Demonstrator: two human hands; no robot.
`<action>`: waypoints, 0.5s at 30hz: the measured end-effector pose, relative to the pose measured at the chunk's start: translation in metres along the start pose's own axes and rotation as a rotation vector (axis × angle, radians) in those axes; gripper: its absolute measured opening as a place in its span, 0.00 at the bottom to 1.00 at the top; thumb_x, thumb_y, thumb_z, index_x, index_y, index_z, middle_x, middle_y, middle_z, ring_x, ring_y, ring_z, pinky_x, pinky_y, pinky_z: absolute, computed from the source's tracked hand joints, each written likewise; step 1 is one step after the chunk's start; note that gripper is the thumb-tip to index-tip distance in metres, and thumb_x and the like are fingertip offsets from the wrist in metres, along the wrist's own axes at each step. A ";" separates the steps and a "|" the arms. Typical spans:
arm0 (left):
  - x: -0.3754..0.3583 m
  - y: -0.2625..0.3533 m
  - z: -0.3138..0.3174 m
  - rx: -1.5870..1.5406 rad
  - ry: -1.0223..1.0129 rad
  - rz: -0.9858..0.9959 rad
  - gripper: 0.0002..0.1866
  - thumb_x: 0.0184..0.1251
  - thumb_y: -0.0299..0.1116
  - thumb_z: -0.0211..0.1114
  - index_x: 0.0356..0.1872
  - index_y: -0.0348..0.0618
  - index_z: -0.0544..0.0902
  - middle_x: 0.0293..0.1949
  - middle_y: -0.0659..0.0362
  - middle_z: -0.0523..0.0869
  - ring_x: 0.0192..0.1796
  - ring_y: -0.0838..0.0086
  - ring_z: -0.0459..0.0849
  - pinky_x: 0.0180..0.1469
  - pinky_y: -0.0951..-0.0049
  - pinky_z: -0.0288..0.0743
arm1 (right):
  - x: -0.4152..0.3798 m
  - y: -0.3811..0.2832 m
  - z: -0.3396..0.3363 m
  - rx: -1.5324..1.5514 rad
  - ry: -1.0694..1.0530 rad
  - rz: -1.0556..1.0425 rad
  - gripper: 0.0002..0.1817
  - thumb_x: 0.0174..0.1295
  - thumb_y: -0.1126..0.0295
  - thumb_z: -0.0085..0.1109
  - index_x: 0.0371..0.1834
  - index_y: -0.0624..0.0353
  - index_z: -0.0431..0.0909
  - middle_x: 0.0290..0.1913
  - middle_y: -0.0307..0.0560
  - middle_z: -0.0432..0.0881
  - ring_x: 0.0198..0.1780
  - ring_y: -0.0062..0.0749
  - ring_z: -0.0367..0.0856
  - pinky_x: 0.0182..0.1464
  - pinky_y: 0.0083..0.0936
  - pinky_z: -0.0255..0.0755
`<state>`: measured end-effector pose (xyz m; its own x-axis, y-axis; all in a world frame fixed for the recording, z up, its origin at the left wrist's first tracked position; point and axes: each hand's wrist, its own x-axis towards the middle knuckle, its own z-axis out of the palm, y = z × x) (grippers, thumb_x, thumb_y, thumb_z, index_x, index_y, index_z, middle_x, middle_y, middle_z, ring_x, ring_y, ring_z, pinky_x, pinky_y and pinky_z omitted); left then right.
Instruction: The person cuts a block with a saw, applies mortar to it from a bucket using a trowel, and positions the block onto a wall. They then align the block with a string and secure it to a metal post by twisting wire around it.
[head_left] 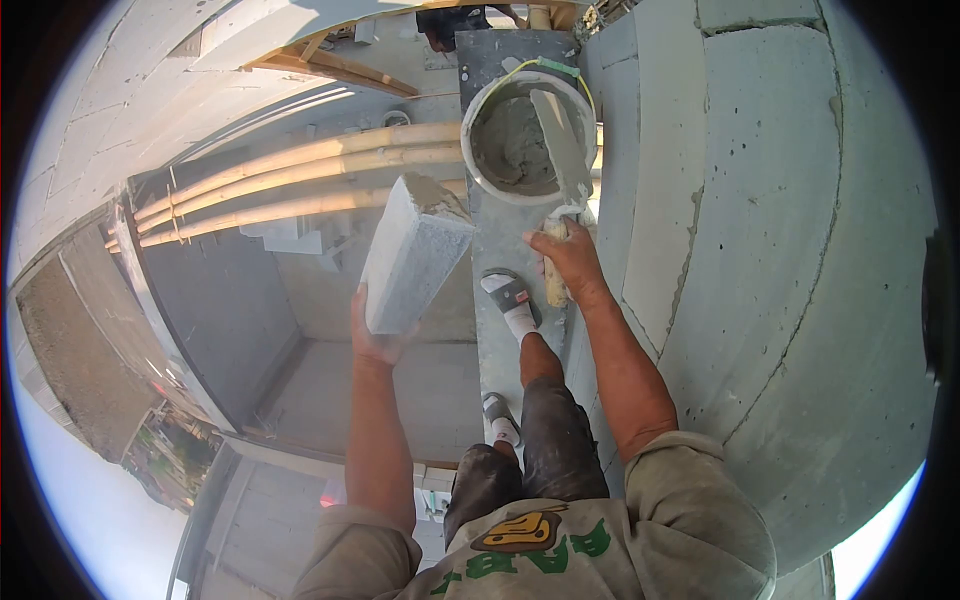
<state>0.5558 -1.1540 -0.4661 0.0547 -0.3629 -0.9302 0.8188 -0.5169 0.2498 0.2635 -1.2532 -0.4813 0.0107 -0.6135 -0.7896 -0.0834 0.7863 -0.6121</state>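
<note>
A pale grey block (415, 262) rests in my left hand (375, 325), whose fingers wrap round its lower end; mortar shows on the block's top end. My right hand (572, 257) is closed round the handle of a trowel (563, 150). The trowel's long blade is coated with mortar and points up over the right side of a round bucket (480, 172). Wet grey mortar (520, 145) lies inside the bucket, which has a yellow-green handle. The bucket stands on a narrow plank, ahead of my feet.
The narrow plank (500, 375) runs under my sandalled feet. A block wall (745, 200) rises close on the right. Bamboo poles (320, 160) cross at the left, above a lower floor (385, 395). Part of another person (450, 25) shows at the top.
</note>
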 end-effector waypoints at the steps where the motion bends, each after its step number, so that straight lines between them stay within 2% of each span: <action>1: -0.001 -0.003 -0.002 -0.003 -0.001 -0.001 0.31 0.69 0.63 0.51 0.61 0.51 0.76 0.48 0.52 0.86 0.37 0.59 0.88 0.27 0.59 0.86 | 0.001 0.007 -0.001 0.072 -0.124 0.081 0.14 0.53 0.64 0.69 0.36 0.63 0.79 0.26 0.42 0.80 0.20 0.25 0.77 0.24 0.25 0.74; 2: -0.001 -0.007 -0.004 0.003 -0.002 -0.028 0.31 0.69 0.63 0.52 0.61 0.51 0.76 0.48 0.52 0.86 0.37 0.60 0.88 0.27 0.59 0.86 | 0.002 0.019 0.000 0.069 -0.122 0.082 0.14 0.53 0.64 0.69 0.36 0.63 0.79 0.26 0.42 0.80 0.20 0.25 0.77 0.24 0.25 0.74; 4: 0.001 -0.012 -0.004 0.013 -0.007 -0.059 0.31 0.69 0.63 0.52 0.61 0.51 0.77 0.48 0.52 0.86 0.37 0.61 0.88 0.27 0.59 0.86 | 0.005 0.043 0.007 0.168 -0.378 0.182 0.13 0.52 0.67 0.69 0.34 0.62 0.78 0.24 0.42 0.78 0.18 0.28 0.77 0.18 0.29 0.74; 7: 0.003 -0.020 -0.004 0.026 -0.083 -0.095 0.32 0.68 0.63 0.52 0.61 0.50 0.77 0.47 0.52 0.86 0.37 0.61 0.88 0.27 0.60 0.86 | 0.003 0.058 0.018 0.208 -0.494 0.252 0.12 0.52 0.68 0.68 0.33 0.63 0.77 0.24 0.43 0.78 0.18 0.28 0.77 0.18 0.29 0.73; 11: 0.012 -0.027 0.001 0.046 -0.048 -0.159 0.33 0.68 0.64 0.52 0.60 0.47 0.77 0.46 0.50 0.87 0.36 0.60 0.88 0.27 0.62 0.87 | 0.005 0.063 0.028 0.253 -0.570 0.257 0.13 0.50 0.68 0.69 0.33 0.65 0.77 0.23 0.45 0.78 0.18 0.29 0.77 0.20 0.28 0.72; 15: 0.017 -0.036 0.009 0.021 -0.076 -0.185 0.34 0.67 0.65 0.52 0.59 0.46 0.78 0.45 0.48 0.87 0.35 0.60 0.88 0.27 0.63 0.86 | 0.005 0.056 0.031 0.216 -0.533 0.234 0.14 0.49 0.68 0.69 0.33 0.66 0.77 0.23 0.45 0.78 0.18 0.29 0.77 0.20 0.28 0.72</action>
<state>0.5217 -1.1487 -0.4883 -0.1393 -0.3173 -0.9380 0.7989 -0.5957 0.0829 0.2903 -1.2105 -0.5209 0.5177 -0.3465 -0.7822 0.0589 0.9266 -0.3714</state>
